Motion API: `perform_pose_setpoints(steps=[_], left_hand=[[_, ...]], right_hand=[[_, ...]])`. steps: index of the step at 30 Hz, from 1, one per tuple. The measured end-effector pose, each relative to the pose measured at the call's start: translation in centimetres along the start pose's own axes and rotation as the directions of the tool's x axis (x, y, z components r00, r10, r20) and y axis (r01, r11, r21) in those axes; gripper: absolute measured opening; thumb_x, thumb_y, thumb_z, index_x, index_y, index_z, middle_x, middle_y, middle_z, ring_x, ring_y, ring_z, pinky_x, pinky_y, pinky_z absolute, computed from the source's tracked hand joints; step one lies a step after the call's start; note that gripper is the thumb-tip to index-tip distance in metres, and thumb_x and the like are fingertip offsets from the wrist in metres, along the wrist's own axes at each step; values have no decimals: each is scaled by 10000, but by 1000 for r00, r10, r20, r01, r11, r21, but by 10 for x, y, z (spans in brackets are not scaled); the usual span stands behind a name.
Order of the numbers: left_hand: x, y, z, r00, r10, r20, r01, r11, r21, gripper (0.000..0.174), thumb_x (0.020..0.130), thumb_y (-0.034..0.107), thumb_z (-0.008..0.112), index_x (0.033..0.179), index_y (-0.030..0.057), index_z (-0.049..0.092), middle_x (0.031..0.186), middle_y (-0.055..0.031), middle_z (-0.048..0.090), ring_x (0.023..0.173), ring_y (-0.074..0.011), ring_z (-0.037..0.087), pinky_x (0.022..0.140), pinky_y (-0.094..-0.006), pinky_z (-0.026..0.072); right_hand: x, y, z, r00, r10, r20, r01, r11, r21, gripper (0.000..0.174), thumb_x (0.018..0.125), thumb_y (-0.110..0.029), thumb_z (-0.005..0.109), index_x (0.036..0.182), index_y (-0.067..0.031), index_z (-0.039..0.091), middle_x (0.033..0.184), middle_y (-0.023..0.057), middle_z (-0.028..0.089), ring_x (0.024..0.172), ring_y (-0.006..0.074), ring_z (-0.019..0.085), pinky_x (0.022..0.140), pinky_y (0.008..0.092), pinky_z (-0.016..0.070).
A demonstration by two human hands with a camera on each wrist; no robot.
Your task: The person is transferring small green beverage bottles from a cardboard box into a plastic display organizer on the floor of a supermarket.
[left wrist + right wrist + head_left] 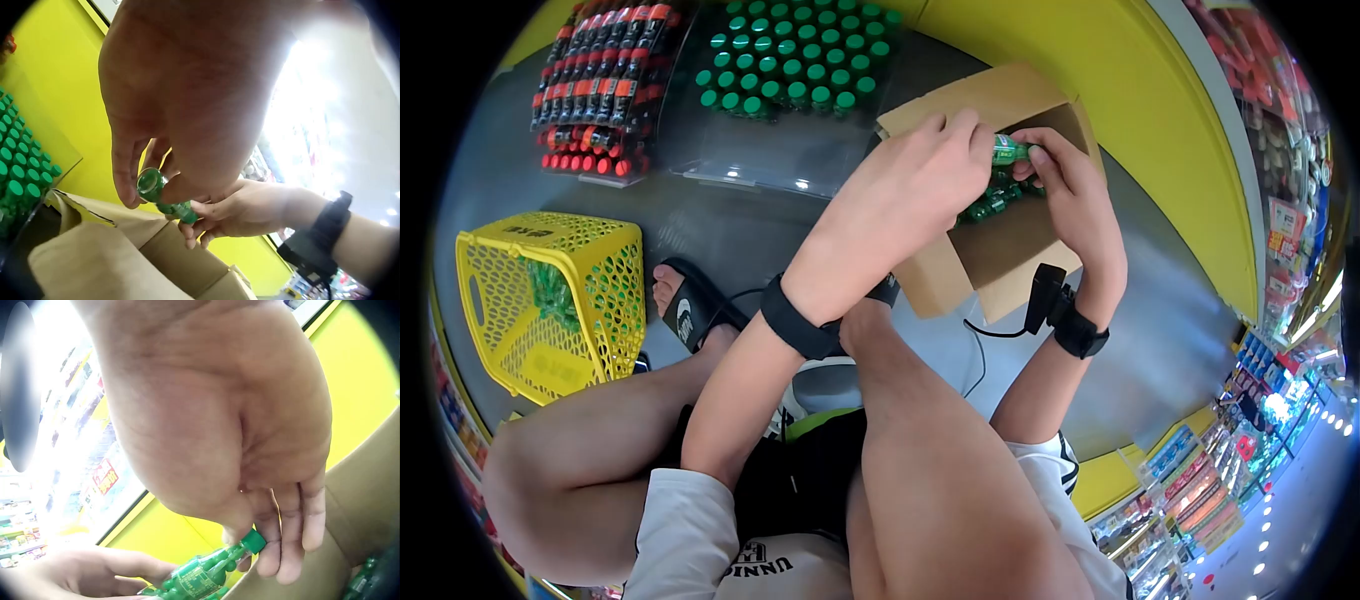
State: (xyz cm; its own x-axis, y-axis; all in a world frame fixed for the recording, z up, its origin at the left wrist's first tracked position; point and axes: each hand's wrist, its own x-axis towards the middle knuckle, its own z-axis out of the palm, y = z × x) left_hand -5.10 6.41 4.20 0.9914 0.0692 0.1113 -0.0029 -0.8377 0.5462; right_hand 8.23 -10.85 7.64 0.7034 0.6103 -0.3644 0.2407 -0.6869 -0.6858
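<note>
- Left hand (940, 165) pinches one green-capped bottle (1007, 151) above one cardboard box (935, 100).
- Right hand (1082, 195) pinches its cap end.
- Box holds more green bottles (992, 203), too hidden to count.
- One yellow basket (550, 368) holds green goods (550, 292).

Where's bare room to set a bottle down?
Clear tray: front part, between the green-capped bottles and its near edge. Floor: gray patch between the cardboard box and yellow panel, right side. Crowded: tray's back; box opening, under left hand and right hand.
</note>
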Motion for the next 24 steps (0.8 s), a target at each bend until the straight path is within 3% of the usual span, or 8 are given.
perform_pose_setpoints(steps=[3,6,10,13,15,17,20,24], left_hand=[[-6,-19,-5,994,5,-110,-12,998,-60,327,868,95,790,1140,9,630,1072,-137,640,985,-345,701,771,-447,605],[-16,-39,-9,977,-28,-211,4,994,-111,328,874,151,813,1132,44,641,1050,-104,659,910,-345,707,732,-451,574],[-32,-73,-14,968,-59,-246,32,993,-115,295,859,143,820,1096,70,661,1030,-95,660,930,-337,697,748,-433,575],[-44,-96,-15,962,-38,-269,18,997,-76,312,851,142,827,1102,67,658,1000,-93,652,945,-333,688,756,-433,575],[-56,-107,-16,967,-78,-244,60,995,-81,319,857,146,824,1111,56,654,978,-90,644,939,-317,683,753,-420,572],[-67,-116,-8,949,-235,-209,202,965,-164,314,858,170,823,1090,73,635,1013,-66,672,982,-292,696,764,-425,577],[-78,-131,2,918,-358,-172,313,919,-241,314,889,168,796,1152,71,654,937,-95,701,894,-326,710,756,-440,577],[-88,-148,16,879,-454,-145,421,882,-212,352,926,174,766,1243,60,663,908,-158,753,870,-388,738,774,-484,585]], right_hand=[[-1,-26,12,996,-73,-45,73,997,0,226,1104,-103,550,1226,10,702,964,161,751,888,258,716,849,403,564],[0,-47,32,961,-225,-162,219,974,-53,203,1047,-95,625,1184,23,719,972,204,747,850,338,722,796,402,571],[6,-78,58,957,-262,-127,255,964,-74,174,1003,-121,687,1113,8,724,915,212,731,796,390,713,745,452,564],[17,-83,85,909,-406,-97,376,898,-229,180,969,-146,724,1069,1,691,965,203,740,899,407,727,747,501,568],[24,-92,104,902,-423,-84,390,884,-257,177,964,-150,728,1049,-1,682,967,194,736,901,406,727,752,500,576],[31,-98,122,897,-437,-71,402,870,-285,177,960,-155,732,1029,-3,673,969,186,733,903,406,726,757,499,584],[46,-93,150,846,-527,-76,483,820,-307,177,946,-158,733,974,1,661,930,189,715,884,407,730,746,492,596],[62,-90,180,866,-495,-66,453,834,-316,171,928,-153,738,950,3,671,924,186,714,877,403,734,740,492,603]])
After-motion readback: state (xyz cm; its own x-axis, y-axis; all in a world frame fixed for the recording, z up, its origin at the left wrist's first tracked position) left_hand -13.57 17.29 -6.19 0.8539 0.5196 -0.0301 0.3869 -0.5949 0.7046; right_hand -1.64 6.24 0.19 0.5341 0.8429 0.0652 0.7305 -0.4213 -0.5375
